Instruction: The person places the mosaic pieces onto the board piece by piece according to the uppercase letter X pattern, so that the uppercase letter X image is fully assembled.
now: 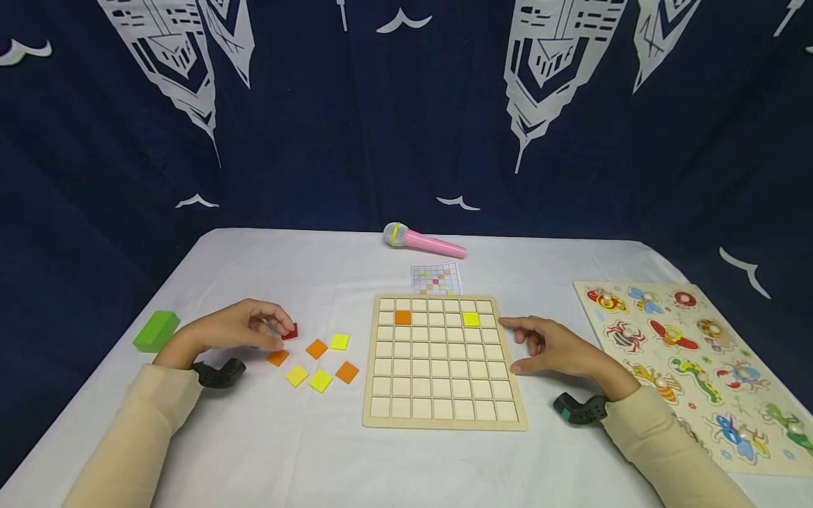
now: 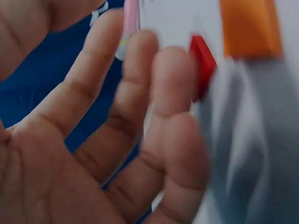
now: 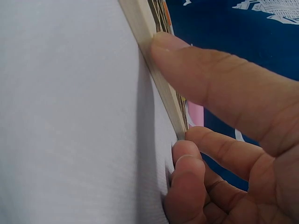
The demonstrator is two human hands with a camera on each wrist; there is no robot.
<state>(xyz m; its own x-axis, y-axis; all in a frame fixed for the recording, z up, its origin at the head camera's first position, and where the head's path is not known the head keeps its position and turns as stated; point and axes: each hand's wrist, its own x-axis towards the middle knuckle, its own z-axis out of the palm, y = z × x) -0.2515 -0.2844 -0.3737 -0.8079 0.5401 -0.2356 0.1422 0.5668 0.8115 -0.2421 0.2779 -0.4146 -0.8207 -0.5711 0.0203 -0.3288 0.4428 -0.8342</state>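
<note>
My left hand [image 1: 274, 329] lies on the white cloth left of the wooden grid board [image 1: 444, 381]. Its fingertips [image 2: 173, 70] touch a small red tile [image 2: 202, 65], with the thumb held apart. Several orange and yellow tiles lie loose just to the right, the nearest an orange one [image 1: 316, 348]. On the board sit one orange tile [image 1: 403, 317] and one yellow tile [image 1: 471, 319]. My right hand [image 1: 517, 346] rests at the board's right side, the thumb [image 3: 187, 65] against the board's edge [image 3: 140, 28], the other fingers loosely curled and holding nothing.
A colour pattern card [image 1: 435, 279] lies behind the board, with a pink toy microphone [image 1: 422, 242] beyond it. A green block [image 1: 155, 330] sits at the far left. An insect peg puzzle [image 1: 692, 360] fills the right side of the table.
</note>
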